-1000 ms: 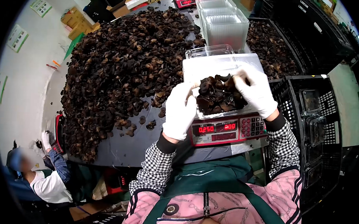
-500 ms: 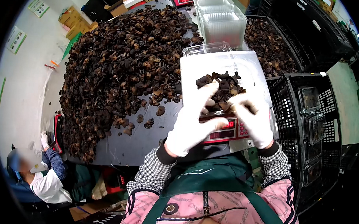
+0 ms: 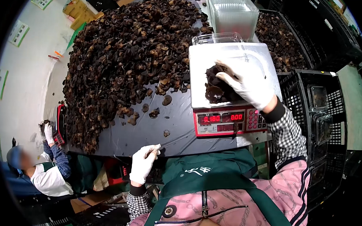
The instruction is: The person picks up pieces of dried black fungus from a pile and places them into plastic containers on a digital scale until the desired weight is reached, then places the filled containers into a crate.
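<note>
My right hand (image 3: 248,83), in a white glove, is over a small heap of dark wood ear mushrooms (image 3: 215,92) on the pan (image 3: 200,65) of a red digital scale (image 3: 219,129). Its thumb and fingers curve about some pieces at the top of the heap. The palm hides part of the heap and of whatever lies under it. Red digits are lit on the scale. My left hand (image 3: 143,164), also gloved, is by the table's front edge with its fingertips pinched together. Whether anything small is between them cannot be made out.
A large pile of wood ear mushrooms (image 3: 126,61) covers much of the grey table (image 3: 181,109). Behind the scale stand stacked clear plastic boxes (image 3: 235,17). A black crate (image 3: 300,99) with filled boxes is at right. Another person (image 3: 47,167) works at far left.
My left hand has left the heap on the scale and moved down and left to the table edge. My right hand has moved up over the heap. The view has shifted slightly.
</note>
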### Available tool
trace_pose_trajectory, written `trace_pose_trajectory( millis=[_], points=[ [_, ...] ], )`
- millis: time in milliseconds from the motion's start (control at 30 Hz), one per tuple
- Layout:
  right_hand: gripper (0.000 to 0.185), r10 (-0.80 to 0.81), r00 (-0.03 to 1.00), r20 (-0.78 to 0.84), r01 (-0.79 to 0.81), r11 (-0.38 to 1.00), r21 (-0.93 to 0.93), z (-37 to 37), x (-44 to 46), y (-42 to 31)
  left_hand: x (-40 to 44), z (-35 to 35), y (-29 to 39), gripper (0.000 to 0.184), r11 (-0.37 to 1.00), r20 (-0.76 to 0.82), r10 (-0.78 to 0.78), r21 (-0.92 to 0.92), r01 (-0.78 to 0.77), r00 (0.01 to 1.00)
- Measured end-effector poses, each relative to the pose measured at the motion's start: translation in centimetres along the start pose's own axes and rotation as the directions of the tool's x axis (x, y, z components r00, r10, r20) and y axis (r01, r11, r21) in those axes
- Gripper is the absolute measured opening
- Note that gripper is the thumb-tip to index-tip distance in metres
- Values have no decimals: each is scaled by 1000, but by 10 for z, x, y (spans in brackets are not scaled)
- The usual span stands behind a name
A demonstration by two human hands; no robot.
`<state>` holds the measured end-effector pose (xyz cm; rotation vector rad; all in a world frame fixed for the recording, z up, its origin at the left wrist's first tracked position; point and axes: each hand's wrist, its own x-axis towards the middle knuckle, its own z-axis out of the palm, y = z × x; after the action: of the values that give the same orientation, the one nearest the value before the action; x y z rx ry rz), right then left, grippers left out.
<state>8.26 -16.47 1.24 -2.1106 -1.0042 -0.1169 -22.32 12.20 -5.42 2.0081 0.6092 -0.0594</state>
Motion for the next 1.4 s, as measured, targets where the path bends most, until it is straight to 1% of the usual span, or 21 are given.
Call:
trace_pose_trajectory(
  millis=[100, 200, 267, 333, 400, 433, 467, 533, 633, 667, 733, 833, 933, 967, 1033, 1133, 1200, 1233, 1300, 1333, 1400],
  points=[
    [32, -166, 981, 100, 187, 949, -255, 15, 19, 17, -3, 15, 17, 22, 997, 23, 39, -60, -38, 999],
    [25, -193, 964, 184, 232, 946, -225, 15, 28, 22, 4, 35, 31, 23, 990, 109, 138, -29, -136, 984],
    [20, -321, 940, 113, 340, 878, -336, 12, 23, 28, 8, 47, 46, 24, 955, 172, 282, 47, -294, 944],
    [16, -257, 966, 1, 250, 938, -241, 2, 21, 14, 17, 59, 50, 26, 799, 260, 546, 124, -589, 796],
    [14, 46, 995, -94, -36, 994, 107, -24, 18, -15, 22, 76, 58, 27, 744, 324, 618, 53, -666, 716],
    [10, 16, 981, -194, 10, 991, 131, -32, 14, -18, 25, 87, 61, 28, 652, 362, 686, 80, -754, 631],
    [17, 4, 970, -245, 48, 978, 203, -40, 8, -13, 28, 100, 64, 30, 549, 402, 740, 100, -830, 539],
    [14, 366, 920, -142, -200, 748, 633, -55, -10, -22, 37, 135, 73, 34, 439, 375, 833, -1, -898, 407],
    [16, 435, 870, -233, -140, 671, 728, -54, -27, -18, 41, 171, 109, 42, 316, 666, 699, 38, -948, 260],
    [15, 464, 851, -246, -142, 655, 742, -54, -34, -19, 40, 187, 106, 40, 229, 659, 711, 115, -967, 247],
    [17, 506, 831, -231, -157, 612, 775, -58, -47, -18, 43, 215, 88, 37, 148, 664, 682, 284, -947, 306],
    [16, 547, 805, -231, -165, 580, 797, -61, -61, -15, 45, 229, 70, 34, 250, 714, 594, 273, -929, 370],
    [15, 539, 814, -218, -213, 625, 751, -59, -60, -13, 44, 219, 61, 28, 302, 463, 824, 127, -945, 326],
    [14, 536, 818, -210, -242, 651, 720, -57, -57, -17, 42, 219, 62, 26, 359, 487, 777, 176, -917, 398],
    [14, 477, 862, -170, -319, 772, 549, -52, -49, -17, 39, 216, 69, 24, 457, 519, 669, 277, -845, 532],
    [21, 347, 933, -94, -294, 887, 356, -32, -28, -7, 37, 208, 61, 22, 461, 524, 673, 256, -850, 522],
    [25, 253, 962, -102, -201, 909, 366, -15, -19, 9, 34, 198, 44, 20, 493, 402, 758, 162, -855, 514],
    [29, 181, 977, -109, -172, 981, 85, -21, -18, 10, 29, 182, 50, 17, 554, 399, 717, 173, -815, 572],
    [28, 243, 957, -157, -207, 955, 213, -30, -19, 7, 15, 131, 56, 19, 579, 353, 699, 231, -782, 621],
    [28, 277, 945, -177, -222, 935, 277, -35, -21, 5, 8, 105, 51, 20, 529, 332, 731, 278, -802, 597],
    [27, 369, 903, -221, -262, 879, 398, -46, -31, 2, -15, 56, 37, 16, 588, 381, 584, 409, -698, 716]
  ],
)
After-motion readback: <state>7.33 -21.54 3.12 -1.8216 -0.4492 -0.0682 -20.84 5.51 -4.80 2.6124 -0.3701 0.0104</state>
